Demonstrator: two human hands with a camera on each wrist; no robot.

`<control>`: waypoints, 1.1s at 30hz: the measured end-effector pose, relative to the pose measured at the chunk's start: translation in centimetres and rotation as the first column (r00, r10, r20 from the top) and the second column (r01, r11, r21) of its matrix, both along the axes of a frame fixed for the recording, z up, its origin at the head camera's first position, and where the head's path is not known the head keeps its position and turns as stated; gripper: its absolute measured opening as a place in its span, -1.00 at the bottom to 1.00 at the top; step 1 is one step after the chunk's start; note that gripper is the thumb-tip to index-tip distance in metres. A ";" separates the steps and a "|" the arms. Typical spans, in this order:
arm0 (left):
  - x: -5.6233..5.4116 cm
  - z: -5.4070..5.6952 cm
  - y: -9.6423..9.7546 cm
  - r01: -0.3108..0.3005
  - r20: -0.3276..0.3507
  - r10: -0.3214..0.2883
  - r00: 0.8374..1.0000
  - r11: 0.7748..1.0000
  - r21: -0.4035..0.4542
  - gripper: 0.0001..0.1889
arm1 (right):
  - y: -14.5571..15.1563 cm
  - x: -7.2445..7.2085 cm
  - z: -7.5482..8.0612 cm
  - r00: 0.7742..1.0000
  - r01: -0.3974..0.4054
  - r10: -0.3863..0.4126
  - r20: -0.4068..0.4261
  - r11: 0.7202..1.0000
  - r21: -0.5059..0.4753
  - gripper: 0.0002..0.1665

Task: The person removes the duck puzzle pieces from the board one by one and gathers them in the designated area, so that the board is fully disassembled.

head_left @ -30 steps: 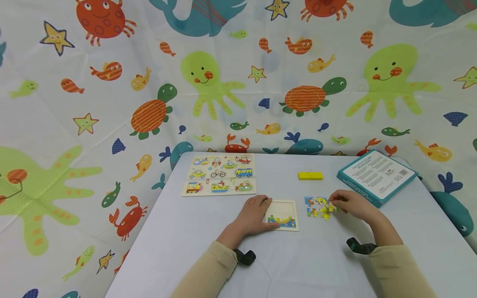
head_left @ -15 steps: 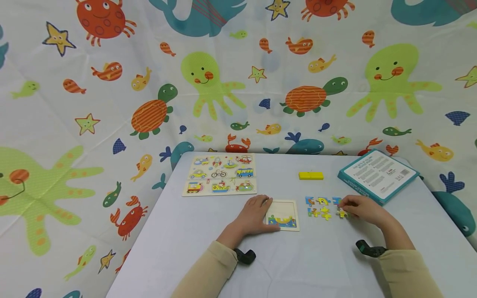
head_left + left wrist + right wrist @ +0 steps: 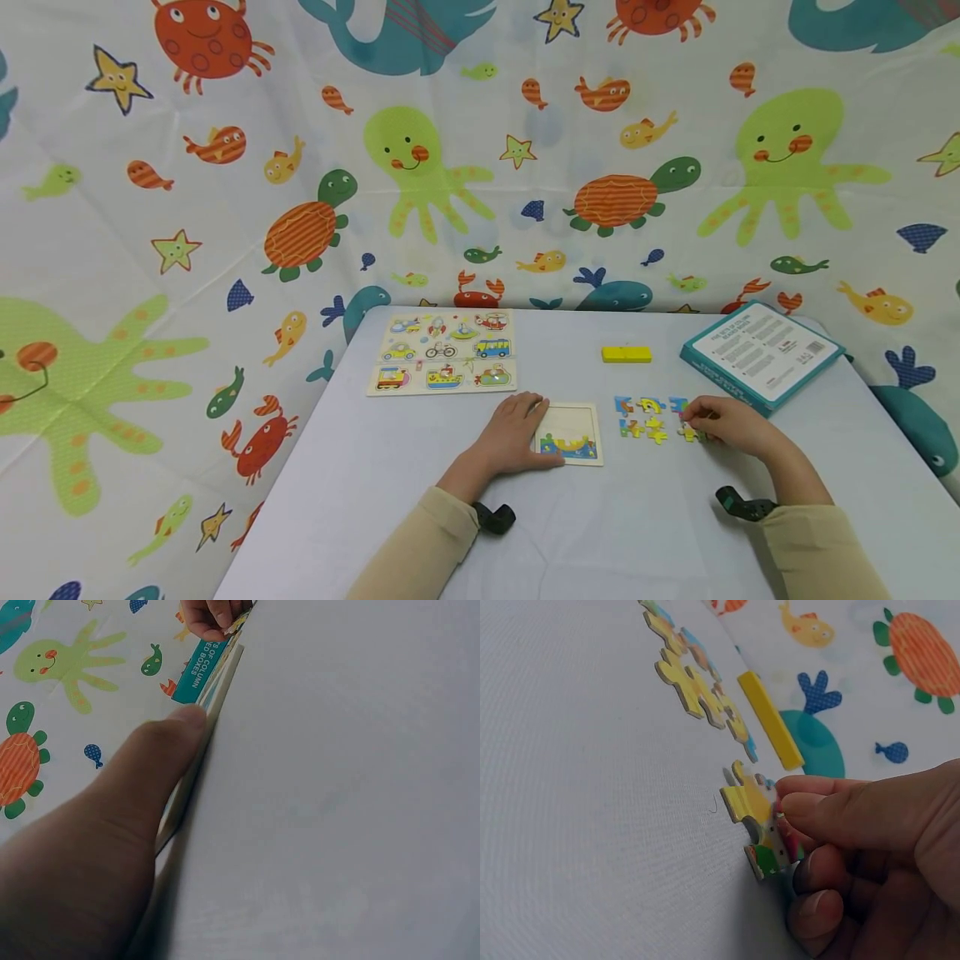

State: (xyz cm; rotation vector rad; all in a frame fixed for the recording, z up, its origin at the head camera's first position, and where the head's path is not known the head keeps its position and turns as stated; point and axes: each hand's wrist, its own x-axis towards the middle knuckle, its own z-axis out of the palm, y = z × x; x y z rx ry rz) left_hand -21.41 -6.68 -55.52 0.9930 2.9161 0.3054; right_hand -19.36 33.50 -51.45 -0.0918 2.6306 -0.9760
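Note:
My left hand [image 3: 507, 433] rests at the left side of a small wooden jigsaw tray [image 3: 597, 417], its thumb lying straight along the near edge. Joined jigsaw pieces [image 3: 573, 448] fill the tray's lower part, and bare wood shows above them. To the right, my right hand [image 3: 727, 421] pinches a jigsaw piece [image 3: 757, 806] between thumb and index finger, low over the table. Part of that piece is hidden by the fingers. Loose yellow and blue jigsaw pieces [image 3: 651, 429] lie between the tray and my right hand; in the right wrist view several loose pieces [image 3: 694, 686] appear farther off.
A wooden vehicle puzzle board [image 3: 442, 354] lies at the back left. Toward the back stands a yellow block [image 3: 626, 354]. A teal box [image 3: 761, 354] lies at the back right, near my right hand. A sea-animal cloth [image 3: 480, 167] hangs behind the white table [image 3: 300, 500].
My right hand has moved right from the middle of the loose pieces to their right end, uncovering pieces there, then kept nearly still. The left hand and tray have stayed in place.

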 end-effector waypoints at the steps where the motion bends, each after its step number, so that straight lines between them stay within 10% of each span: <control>1: 0.0 0.0 0.0 0.000 -0.001 0.000 1.000 1.000 0.000 0.11 | 0.0 0.0 0.0 1.000 0.005 -0.005 -0.001 1.000 0.002 -0.80; 14: 0.2 0.1 -0.1 -0.006 0.007 0.006 1.000 1.000 -0.006 0.10 | -2.1 -0.3 1.8 0.999 -0.027 0.027 -0.026 1.000 0.013 -0.70; 33: 0.1 0.2 0.0 -0.011 0.000 0.011 1.000 1.000 0.000 0.12 | -13.5 -1.6 3.1 0.983 -0.172 0.167 -0.078 0.982 -0.071 -0.72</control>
